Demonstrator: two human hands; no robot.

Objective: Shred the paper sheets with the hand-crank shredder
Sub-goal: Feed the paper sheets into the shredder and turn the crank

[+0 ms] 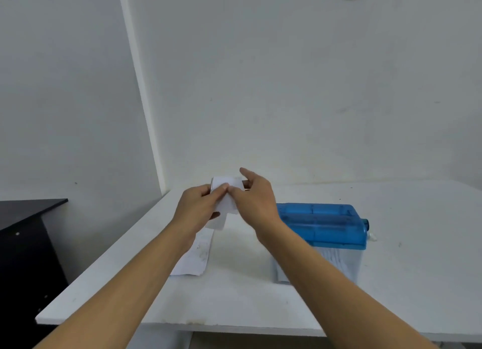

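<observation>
We see a folded paper sheet (226,195) held up in the air above the white table (234,299), just left of the shredder (323,223). The left hand (198,205) grips its left edge with curled fingers. The right hand (257,200) pinches its right side, with the index finger raised. A second sheet (194,257) lies flat on the table under the left wrist. A black cabinet (23,231) stands at the far left.

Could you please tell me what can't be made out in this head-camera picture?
- Head view: left hand and right hand cover part of the folded paper; its sheet count is unclear.
- Head view: print on the table sheets is blurred.
- Head view: the right forearm hides one end of the shredder.
</observation>
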